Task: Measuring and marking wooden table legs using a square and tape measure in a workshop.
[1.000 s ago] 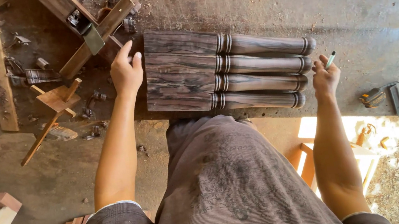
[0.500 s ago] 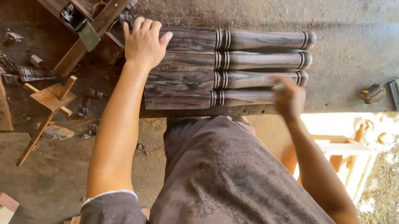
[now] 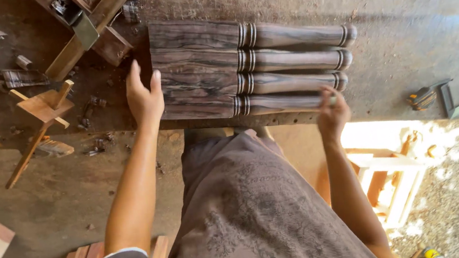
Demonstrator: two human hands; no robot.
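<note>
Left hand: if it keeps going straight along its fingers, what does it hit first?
Likely the dark wood block under the angled wooden tool, just beyond the left hand; the turned legs lie alongside. Depth unclear.

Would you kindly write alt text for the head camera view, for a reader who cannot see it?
Seen from above, a person's left hand rests against the square ends of four dark turned wooden legs lying side by side on a dusty workbench, while the right hand touches the nearest leg's slim end. Wooden offcuts and a clamp-like tool lie to the left.
</note>
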